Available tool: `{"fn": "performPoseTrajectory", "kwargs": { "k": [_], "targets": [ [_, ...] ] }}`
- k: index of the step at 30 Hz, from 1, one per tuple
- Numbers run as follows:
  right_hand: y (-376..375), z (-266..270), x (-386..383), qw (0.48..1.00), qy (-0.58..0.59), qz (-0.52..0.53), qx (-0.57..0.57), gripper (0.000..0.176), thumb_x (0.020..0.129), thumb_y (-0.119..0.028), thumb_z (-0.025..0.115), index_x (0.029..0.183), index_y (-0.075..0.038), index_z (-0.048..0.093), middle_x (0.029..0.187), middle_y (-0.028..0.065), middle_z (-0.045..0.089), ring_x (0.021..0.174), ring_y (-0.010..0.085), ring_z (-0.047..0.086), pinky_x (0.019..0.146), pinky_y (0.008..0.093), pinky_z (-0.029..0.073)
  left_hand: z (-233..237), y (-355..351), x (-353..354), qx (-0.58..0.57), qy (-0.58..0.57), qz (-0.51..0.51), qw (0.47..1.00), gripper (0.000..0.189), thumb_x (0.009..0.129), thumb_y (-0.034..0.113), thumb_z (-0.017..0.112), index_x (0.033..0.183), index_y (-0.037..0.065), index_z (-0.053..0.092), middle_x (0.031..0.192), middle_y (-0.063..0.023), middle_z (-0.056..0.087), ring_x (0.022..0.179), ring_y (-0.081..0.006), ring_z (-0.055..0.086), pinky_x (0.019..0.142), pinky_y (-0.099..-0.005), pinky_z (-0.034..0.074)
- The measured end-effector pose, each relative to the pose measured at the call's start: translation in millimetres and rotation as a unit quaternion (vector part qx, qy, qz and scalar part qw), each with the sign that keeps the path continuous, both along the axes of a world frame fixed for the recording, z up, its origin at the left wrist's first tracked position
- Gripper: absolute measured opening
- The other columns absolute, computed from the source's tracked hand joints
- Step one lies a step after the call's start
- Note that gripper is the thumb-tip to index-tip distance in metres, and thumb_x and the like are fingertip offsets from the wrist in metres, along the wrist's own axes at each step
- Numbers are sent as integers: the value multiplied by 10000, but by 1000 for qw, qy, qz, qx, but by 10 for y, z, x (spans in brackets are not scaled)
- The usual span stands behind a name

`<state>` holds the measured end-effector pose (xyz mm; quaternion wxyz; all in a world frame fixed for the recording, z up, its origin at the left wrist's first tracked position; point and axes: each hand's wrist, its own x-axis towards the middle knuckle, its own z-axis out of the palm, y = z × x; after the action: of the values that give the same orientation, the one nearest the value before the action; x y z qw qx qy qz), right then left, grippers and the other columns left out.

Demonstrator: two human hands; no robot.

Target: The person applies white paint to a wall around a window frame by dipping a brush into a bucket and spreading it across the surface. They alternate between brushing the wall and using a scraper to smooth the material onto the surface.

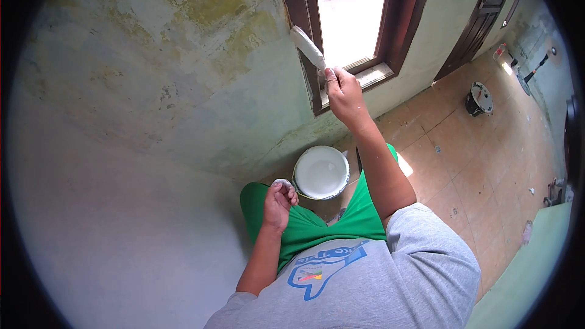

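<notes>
My right hand (345, 94) is closed round the handle of a paintbrush (308, 49) whose long head is coated in white. The head overlaps the dark wooden window frame (309, 9) in this view, close to where the wall meets it. Low in front of my body, my left hand (279, 206) is curled beside the bucket, with white at its fingertips; I cannot tell what, if anything, it holds. A round bucket of white paint (321, 172) stands on the floor between my knees, near the wall.
The wall (201, 73) ahead is patchy, with yellowish and pale areas. A dark bucket (479, 99) stands on the tiled floor (457, 152) to the right. Farther off are a fan (525, 82), a dark door (478, 21) and small items along the right wall.
</notes>
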<state>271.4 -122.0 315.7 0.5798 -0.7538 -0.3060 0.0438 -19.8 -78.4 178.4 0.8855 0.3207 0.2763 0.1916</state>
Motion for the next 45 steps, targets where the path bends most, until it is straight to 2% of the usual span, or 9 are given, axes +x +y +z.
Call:
{"fn": "performPoseTrajectory", "kwargs": {
  "k": [4, 9, 15, 23, 29, 31, 32, 36, 45],
  "targets": [
    [25, -32, 34, 1000, 4, 6, -26, 331, 1043, -252, 473, 1021, 12, 671, 709, 225, 623, 654, 369, 611, 645, 436, 469, -27, 13, -5, -6, -9, 6, 1000, 245, 949, 326, 529, 926, 87, 580, 759, -47, 548, 675, -180, 522, 657, -319, 423],
    [-110, -36, 135, 987, 7, 45, -157, 341, 1031, -280, 471, 984, -4, 667, 755, 234, 643, 751, 427, 632, 705, 494, 476, -55, 21, -5, -4, -3, 4, 1000, 271, 948, 343, 509, 933, 84, 589, 757, -59, 533, 686, -196, 516, 678, -338, 422],
    [-200, 164, 57, 988, -59, -43, -132, 360, 1030, -300, 467, 919, -10, 648, 798, 238, 664, 816, 462, 637, 727, 540, 479, -45, 48, 2, -3, -2, -2, 1000, 268, 949, 341, 507, 928, 87, 591, 755, -56, 530, 685, -197, 514, 674, -337, 419],
    [-125, 221, -11, 985, -68, -49, -153, 349, 1030, -289, 464, 937, -8, 649, 824, 259, 673, 834, 483, 640, 765, 560, 493, -43, 27, 1, 3, -6, -1, 1000, 263, 950, 334, 507, 935, 85, 589, 756, -57, 530, 684, -197, 515, 672, -336, 418],
    [-360, 193, -59, 988, -113, -63, -85, 232, 957, -229, 586, 1079, -46, 661, 915, 207, 698, 896, 434, 658, 785, 511, 510, -79, 12, -36, -3, -1, 2, 1000, 266, 948, 336, 512, 939, 81, 587, 759, -57, 532, 682, -194, 516, 669, -333, 418],
    [-386, 82, 122, 962, -265, -65, -5, 262, 885, -188, 658, 1128, -89, 672, 972, 153, 706, 922, 361, 660, 776, 472, 484, -77, 44, -43, 0, 3, 2, 1000, 267, 947, 338, 514, 937, 81, 587, 758, -57, 533, 681, -193, 517, 669, -332, 419],
    [-411, 53, 249, 947, -312, -58, -43, 286, 848, -149, 680, 1133, -132, 687, 986, 101, 710, 908, 276, 655, 793, 423, 416, -72, 53, -50, 1, 5, 2, 1000, 270, 946, 341, 515, 934, 81, 587, 757, -57, 533, 680, -192, 517, 666, -332, 419],
    [-382, 192, 540, 918, -390, -48, -53, 286, 844, -136, 681, 1125, -185, 700, 980, 36, 725, 866, 208, 658, 836, 375, 328, -35, 71, -62, 15, 7, 10, 1000, 274, 944, 347, 520, 925, 83, 589, 751, -57, 534, 674, -190, 516, 656, -333, 417],
    [-315, 579, 822, 887, -454, -37, -75, 271, 810, -125, 676, 1067, -193, 730, 940, 29, 742, 750, 224, 660, 869, 387, 328, -21, 16, 12, -8, -8, 15, 1000, 272, 947, 348, 513, 924, 88, 590, 751, -59, 533, 677, -195, 517, 659, -335, 418]
  ]
}}
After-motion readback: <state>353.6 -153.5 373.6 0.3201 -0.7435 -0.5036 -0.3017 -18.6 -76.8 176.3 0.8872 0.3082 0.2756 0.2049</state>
